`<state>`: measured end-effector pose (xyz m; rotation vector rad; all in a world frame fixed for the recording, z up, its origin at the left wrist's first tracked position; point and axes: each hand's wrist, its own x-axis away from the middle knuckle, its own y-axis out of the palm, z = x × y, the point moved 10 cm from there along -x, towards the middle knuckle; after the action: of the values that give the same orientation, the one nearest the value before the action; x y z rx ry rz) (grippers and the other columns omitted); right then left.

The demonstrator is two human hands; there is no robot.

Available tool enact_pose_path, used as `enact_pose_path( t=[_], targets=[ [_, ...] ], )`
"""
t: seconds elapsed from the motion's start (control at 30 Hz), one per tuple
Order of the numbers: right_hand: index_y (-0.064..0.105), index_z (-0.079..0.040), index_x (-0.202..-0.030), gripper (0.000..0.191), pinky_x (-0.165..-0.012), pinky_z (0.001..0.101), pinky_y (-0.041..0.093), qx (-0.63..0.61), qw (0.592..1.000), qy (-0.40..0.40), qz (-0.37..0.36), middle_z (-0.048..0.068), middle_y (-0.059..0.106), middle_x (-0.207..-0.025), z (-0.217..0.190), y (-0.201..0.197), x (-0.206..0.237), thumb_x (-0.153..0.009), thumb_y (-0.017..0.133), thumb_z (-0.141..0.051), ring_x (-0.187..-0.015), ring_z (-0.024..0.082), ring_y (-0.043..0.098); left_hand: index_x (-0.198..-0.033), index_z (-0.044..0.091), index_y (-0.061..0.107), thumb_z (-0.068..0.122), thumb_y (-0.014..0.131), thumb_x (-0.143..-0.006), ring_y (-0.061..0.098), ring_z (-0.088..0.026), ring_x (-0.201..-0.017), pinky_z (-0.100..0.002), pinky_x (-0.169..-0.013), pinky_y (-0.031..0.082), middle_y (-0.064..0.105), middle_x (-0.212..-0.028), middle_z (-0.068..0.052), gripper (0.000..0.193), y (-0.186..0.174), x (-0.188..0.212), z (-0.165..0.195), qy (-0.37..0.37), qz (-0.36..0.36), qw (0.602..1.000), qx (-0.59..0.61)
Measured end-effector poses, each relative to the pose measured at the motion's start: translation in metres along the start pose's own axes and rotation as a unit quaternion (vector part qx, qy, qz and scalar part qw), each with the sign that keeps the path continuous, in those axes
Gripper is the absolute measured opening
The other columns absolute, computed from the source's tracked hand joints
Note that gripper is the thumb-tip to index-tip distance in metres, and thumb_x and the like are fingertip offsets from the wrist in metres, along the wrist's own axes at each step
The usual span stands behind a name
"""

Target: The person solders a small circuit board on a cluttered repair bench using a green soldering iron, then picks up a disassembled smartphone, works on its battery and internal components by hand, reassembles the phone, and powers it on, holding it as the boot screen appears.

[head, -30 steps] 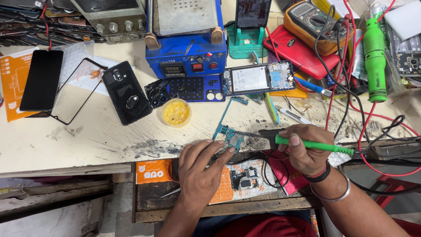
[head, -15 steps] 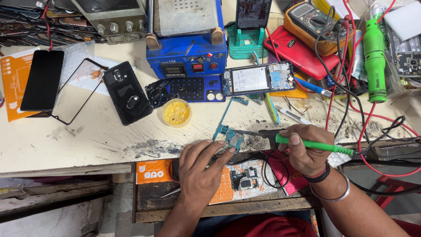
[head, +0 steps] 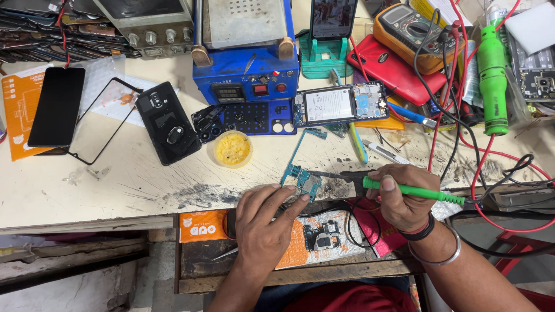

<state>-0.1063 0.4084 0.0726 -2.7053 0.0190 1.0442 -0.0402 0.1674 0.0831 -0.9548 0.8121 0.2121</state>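
Note:
My left hand [head: 265, 225] rests at the bench's front edge, its fingertips pressing on a small teal circuit board [head: 302, 180]. My right hand [head: 400, 196] is closed around a green-handled soldering iron [head: 414, 190], whose dark tip lies against the board's right side. An opened phone [head: 339, 104] with its battery showing lies just beyond the board. A round tub of yellow paste [head: 232, 148] stands to the board's left.
A blue heating station [head: 245, 63] sits at the back centre, a black phone back cover [head: 167, 122], a glass panel [head: 107, 120] and a dark screen [head: 58, 107] to the left. A multimeter [head: 411, 28], red cables [head: 491, 167] and a green tool [head: 492, 69] crowd the right.
The circuit board has shifted slightly under my left fingers and the iron tip stays on it. Both hands have hardly moved.

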Motion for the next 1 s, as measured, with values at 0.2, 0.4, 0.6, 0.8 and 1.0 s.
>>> enact_pose_path(
  t=[0.2,0.4,0.6,0.8,1.0],
  targets=[
    [0.063,0.001,-0.088,0.026,-0.055,0.0267,0.058,-0.004,1.0,0.005,-0.004,0.013,0.07,-0.077,0.0,0.0,-0.002,-0.106,0.056,-0.017,-0.057,0.014,0.068,-0.117,0.026,0.079,0.006,0.079,-0.085,0.062,-0.019,-0.114,-0.041,-0.099,0.05,0.071,-0.116,0.003,0.038,-0.001,-0.003,0.001,-0.002,-0.003,1.0,0.006],
    [0.062,-0.001,-0.084,0.028,-0.07,0.0327,0.064,0.003,1.0,-0.022,-0.004,0.008,0.065,-0.069,-0.006,0.002,-0.005,-0.107,0.056,-0.016,-0.059,0.015,0.068,-0.117,0.026,0.079,0.006,0.079,-0.084,0.062,-0.019,-0.113,-0.041,-0.098,0.05,0.071,-0.116,0.002,0.038,-0.001,-0.002,0.001,0.0,0.002,1.0,0.007],
    [0.061,-0.001,-0.083,0.029,-0.074,0.0344,0.065,-0.009,1.0,-0.022,-0.003,0.007,0.065,-0.068,-0.007,0.003,-0.006,-0.107,0.056,-0.017,-0.059,0.015,0.068,-0.116,0.026,0.079,0.009,0.079,-0.086,0.062,-0.019,-0.114,-0.04,-0.099,0.05,0.071,-0.116,0.003,0.035,0.001,-0.001,0.0,-0.004,0.002,1.0,0.004],
    [0.061,-0.002,-0.083,0.029,-0.072,0.0336,0.065,-0.012,1.0,-0.019,-0.01,0.006,0.064,-0.066,-0.007,0.003,-0.006,-0.106,0.056,-0.017,-0.058,0.015,0.068,-0.116,0.026,0.079,0.008,0.078,-0.086,0.062,-0.019,-0.114,-0.041,-0.099,0.05,0.072,-0.116,0.002,0.035,0.001,0.0,0.0,-0.002,0.0,1.0,0.002],
    [0.061,-0.001,-0.084,0.028,-0.07,0.0323,0.064,-0.008,1.0,-0.018,-0.004,0.008,0.066,-0.069,-0.009,0.004,-0.008,-0.106,0.056,-0.017,-0.058,0.015,0.068,-0.116,0.026,0.079,0.008,0.078,-0.085,0.062,-0.019,-0.114,-0.041,-0.099,0.05,0.072,-0.116,0.002,0.036,0.0,-0.003,0.001,-0.002,-0.001,1.0,0.003]
  ],
)
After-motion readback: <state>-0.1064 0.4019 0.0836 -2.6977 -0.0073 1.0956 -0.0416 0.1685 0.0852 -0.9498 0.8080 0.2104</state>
